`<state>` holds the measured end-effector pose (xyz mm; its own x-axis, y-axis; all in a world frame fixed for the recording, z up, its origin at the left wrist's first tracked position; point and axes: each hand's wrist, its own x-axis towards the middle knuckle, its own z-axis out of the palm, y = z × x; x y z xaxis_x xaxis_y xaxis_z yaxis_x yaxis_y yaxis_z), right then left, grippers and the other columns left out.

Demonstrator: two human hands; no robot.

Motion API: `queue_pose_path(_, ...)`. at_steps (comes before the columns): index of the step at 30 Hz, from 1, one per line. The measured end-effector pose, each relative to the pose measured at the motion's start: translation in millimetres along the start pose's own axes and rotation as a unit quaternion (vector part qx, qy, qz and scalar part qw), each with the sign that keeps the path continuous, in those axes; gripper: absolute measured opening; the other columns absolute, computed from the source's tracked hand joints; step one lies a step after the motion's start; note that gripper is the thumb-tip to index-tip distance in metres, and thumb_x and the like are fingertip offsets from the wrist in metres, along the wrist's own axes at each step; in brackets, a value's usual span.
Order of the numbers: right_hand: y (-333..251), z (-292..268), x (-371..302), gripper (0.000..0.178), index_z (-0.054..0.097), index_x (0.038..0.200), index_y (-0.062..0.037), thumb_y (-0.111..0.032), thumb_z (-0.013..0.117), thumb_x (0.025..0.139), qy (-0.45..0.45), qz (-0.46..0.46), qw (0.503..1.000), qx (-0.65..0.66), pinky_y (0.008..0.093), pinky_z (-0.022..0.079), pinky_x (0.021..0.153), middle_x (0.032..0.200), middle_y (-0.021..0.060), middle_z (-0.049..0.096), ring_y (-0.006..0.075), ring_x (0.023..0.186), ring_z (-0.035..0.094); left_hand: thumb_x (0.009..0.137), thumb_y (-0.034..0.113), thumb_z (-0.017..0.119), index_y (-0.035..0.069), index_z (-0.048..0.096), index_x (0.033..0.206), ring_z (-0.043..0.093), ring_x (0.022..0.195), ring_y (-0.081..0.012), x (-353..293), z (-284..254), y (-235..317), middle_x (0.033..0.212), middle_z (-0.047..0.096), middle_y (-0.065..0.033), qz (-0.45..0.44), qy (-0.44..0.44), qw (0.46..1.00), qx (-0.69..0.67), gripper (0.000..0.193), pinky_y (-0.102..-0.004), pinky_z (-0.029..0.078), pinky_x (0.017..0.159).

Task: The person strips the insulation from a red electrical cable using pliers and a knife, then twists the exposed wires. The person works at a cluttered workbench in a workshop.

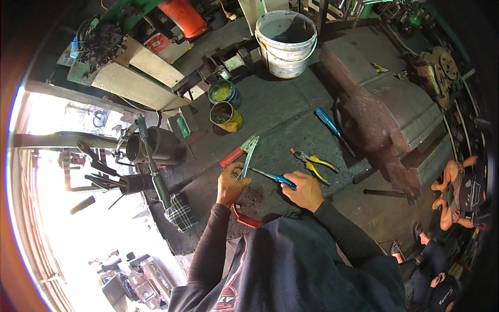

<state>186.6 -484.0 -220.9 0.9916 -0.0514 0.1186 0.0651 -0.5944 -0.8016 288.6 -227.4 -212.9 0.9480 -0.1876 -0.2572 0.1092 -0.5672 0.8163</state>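
Observation:
My left hand (231, 184) is closed on a flat metal tool with a red grip (232, 157); its bright narrow part points up and away, and its exact kind is unclear. My right hand (304, 191) grips a screwdriver (278, 179) by its blue handle. The screwdriver's shaft points left toward the metal tool; whether the tip touches it I cannot make out. Beyond my right hand lie yellow-handled pliers (317, 165), their jaws to the left. Another red handle (248, 221) shows below my left hand, partly hidden by my clothing.
A large bench vise (395, 114) stands at right, with another blue screwdriver (332, 129) beside it. A yellow can (226, 118), a blue can (223, 92) and a white bucket (286, 44) stand farther back. Tool holders (161, 145) line the left edge. People sit at lower right.

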Motion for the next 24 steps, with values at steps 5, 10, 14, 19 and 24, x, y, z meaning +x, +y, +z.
queue_pose_path(5,-4,-8,10,0.023,0.076,0.100,-0.0055,-0.024,0.075,0.087,-0.096,0.132,0.980,0.115,0.0433,0.054,0.069,0.090,0.0143,0.073,0.0360,0.080,0.071,0.069,0.009,0.082,0.002,0.069,0.117,0.058,0.077,-0.0106,6,-1,-19,0.087,0.062,0.0006,-0.003,-0.021,0.999,-0.045,0.051,-0.0276,0.050,0.072)
queue_pose_path(10,-4,-2,11,0.024,0.075,0.096,-0.0031,-0.025,0.076,0.087,0.017,-0.004,0.997,0.074,0.0449,0.053,0.069,0.086,0.0162,0.072,0.0375,0.078,0.070,0.070,0.006,0.082,0.000,0.065,0.121,0.060,0.079,-0.0095,8,-4,-8,0.088,0.062,0.0008,-0.046,-0.034,0.996,-0.073,0.054,-0.0262,0.051,0.071)
queue_pose_path(14,-6,-7,19,0.024,0.073,0.096,-0.0020,-0.024,0.077,0.086,-0.064,0.039,0.995,0.069,0.0462,0.053,0.071,0.094,0.0162,0.072,0.0382,0.083,0.070,0.077,0.000,0.080,-0.002,0.059,0.125,0.058,0.070,-0.0081,8,-5,-13,0.087,0.060,0.0009,-0.024,-0.034,0.992,-0.120,0.053,-0.0247,0.048,0.062)
queue_pose_path(19,-3,-3,20,0.022,0.070,0.096,-0.0007,-0.020,0.075,0.086,-0.020,0.001,0.998,0.061,0.0463,0.053,0.069,0.090,0.0148,0.070,0.0361,0.079,0.069,0.078,0.001,0.080,-0.002,0.059,0.124,0.058,0.068,-0.0071,5,-3,-6,0.085,0.060,0.0018,-0.032,-0.030,0.986,-0.164,0.051,-0.0236,0.048,0.059)
queue_pose_path(24,11,-13,29,0.024,0.067,0.107,0.0025,-0.011,0.071,0.088,-0.094,0.292,0.832,0.463,0.0349,0.053,0.058,0.091,0.0099,0.066,0.0221,0.073,0.069,0.078,0.003,0.080,-0.002,0.060,0.121,0.059,0.067,-0.0070,6,-8,-8,0.083,0.061,0.0018,-0.026,-0.018,0.989,-0.147,0.048,-0.0240,0.049,0.059)
